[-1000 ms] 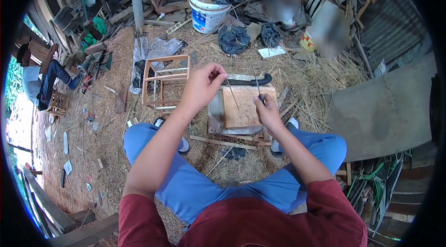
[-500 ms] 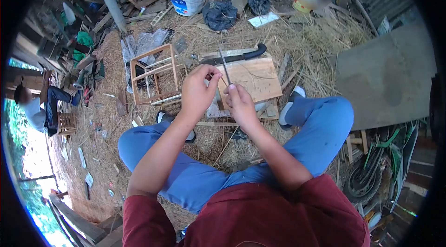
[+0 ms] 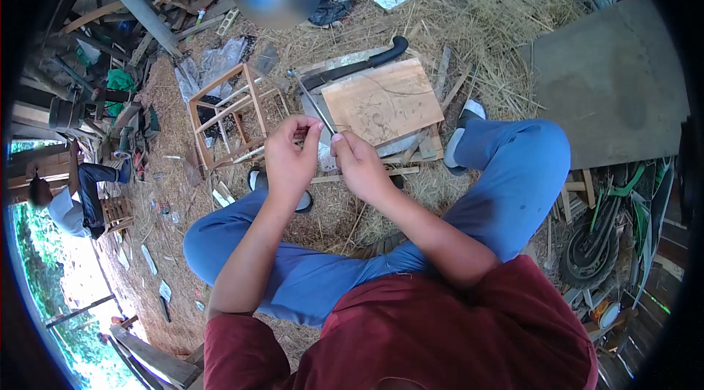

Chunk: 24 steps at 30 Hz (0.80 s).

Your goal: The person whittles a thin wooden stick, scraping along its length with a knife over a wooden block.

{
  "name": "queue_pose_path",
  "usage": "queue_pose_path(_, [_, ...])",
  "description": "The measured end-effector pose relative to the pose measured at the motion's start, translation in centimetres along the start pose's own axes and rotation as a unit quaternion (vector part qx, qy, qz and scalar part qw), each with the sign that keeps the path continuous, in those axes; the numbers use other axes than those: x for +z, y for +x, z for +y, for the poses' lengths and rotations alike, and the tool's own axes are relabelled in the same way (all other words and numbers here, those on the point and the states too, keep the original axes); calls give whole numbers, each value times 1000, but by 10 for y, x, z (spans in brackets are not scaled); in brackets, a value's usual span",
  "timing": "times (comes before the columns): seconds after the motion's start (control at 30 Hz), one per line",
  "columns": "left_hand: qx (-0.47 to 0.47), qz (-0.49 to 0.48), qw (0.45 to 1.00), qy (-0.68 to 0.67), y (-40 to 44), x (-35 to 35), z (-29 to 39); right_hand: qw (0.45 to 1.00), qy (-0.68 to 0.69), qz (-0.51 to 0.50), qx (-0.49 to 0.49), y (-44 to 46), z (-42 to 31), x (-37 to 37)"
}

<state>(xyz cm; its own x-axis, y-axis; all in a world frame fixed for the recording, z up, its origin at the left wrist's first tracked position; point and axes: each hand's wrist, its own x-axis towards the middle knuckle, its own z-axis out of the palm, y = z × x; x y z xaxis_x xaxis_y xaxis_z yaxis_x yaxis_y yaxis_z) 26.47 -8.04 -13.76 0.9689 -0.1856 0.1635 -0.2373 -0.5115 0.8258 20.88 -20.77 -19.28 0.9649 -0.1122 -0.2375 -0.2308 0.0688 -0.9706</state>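
My right hand (image 3: 361, 166) is closed round the lower end of a long thin metal tool (image 3: 311, 99), which looks like a narrow blade seen edge-on and points up and left. Close beside it, my left hand (image 3: 288, 159) has thumb and forefinger pinched together near the tool; what lies between them is too small to make out. Beyond the hands, a flat wooden board (image 3: 389, 100) lies on the ground with curly shavings on it. A machete (image 3: 337, 75) with a black handle rests along the board's far edge.
An open wooden frame (image 3: 231, 115) stands left of the board. A large grey sheet (image 3: 605, 89) lies at right, above a motorbike wheel (image 3: 590, 254). Another person (image 3: 70, 203) sits at far left. Straw and shavings cover the ground; scrap wood and a metal pipe (image 3: 136, 5) lie behind.
The camera view has shifted. Both hands have moved slightly left and nearer my body relative to the board, and the thin tool now leans further left.
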Motion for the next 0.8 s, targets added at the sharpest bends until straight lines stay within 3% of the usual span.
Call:
queue_pose_path(0.1, [-8,5,1000,-2,-9,-2,-5,995,-85,8,-57,-9,-1,3])
queue_pose_path(0.33, [-18,26,999,24,-33,-5,-5,990,-117,-20,-75,-17,19,5])
queue_pose_path(0.43, [-89,21,996,5,-37,-3,5,991,-105,-28,-79,-20,24,4])
queue_pose_path(0.53, [-80,15,997,17,-38,-1,6,993,-80,-25,-83,-22,23,2])
queue_pose_path(0.6, [-4,11,999,49,-38,0,3,995,-62,-30,-75,-23,28,0])
queue_pose_path(0.8, [31,-10,997,72,-35,0,5,994,-94,-16,-61,-22,42,-3])
